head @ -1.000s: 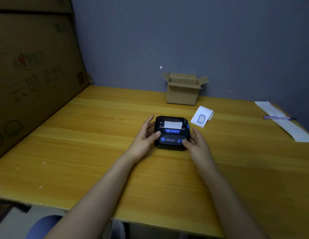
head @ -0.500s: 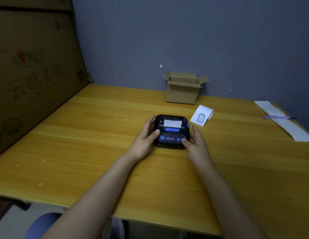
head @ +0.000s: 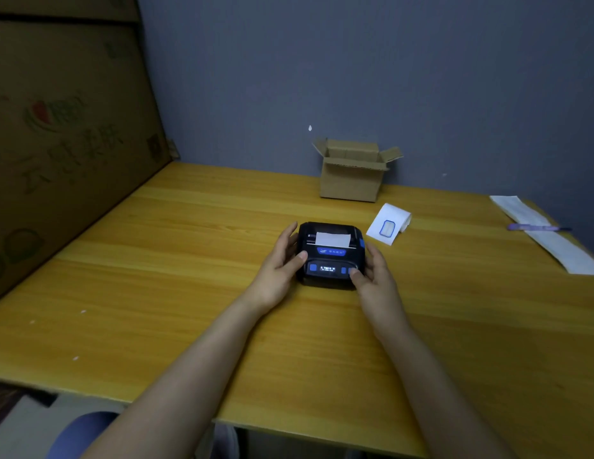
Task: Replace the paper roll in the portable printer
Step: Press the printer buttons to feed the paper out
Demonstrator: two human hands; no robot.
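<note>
**A:** How far along am I, would you say?

**B:** Late, by the look of it. The portable printer [head: 329,253] sits closed on the desk [head: 189,293], and a white tab of paper [head: 332,239] stands out of the slot on its top. I take that to mean a roll is already seated and the lid is down.

**A:** That's my reading too. The small display on the front panel is lit, though I can't read it from here. What's left is probably a feed test or tearing off the tab.

**B:** And the roll lying off to the right?

**A:** The paper roll [head: 390,223] with the blue-outlined label rests on the desk just beside the printer, not touching it. I can't tell whether it is the old one or a spare.

**B:** Your hands?

**A:** My left hand [head: 278,264] cups the printer's left side, fingers [head: 290,231] spread along it and the thumb laid on the front panel. My right hand [head: 375,276] braces the right side, its thumb over the blue button at the panel's right end. Neither is clenched; they steady the black casing without lifting it.

**B:** How does it look?

**A:** Compact, black, blue accents, flat on the desk, centred, well short of the open cardboard box [head: 353,172] by the wall.
</note>
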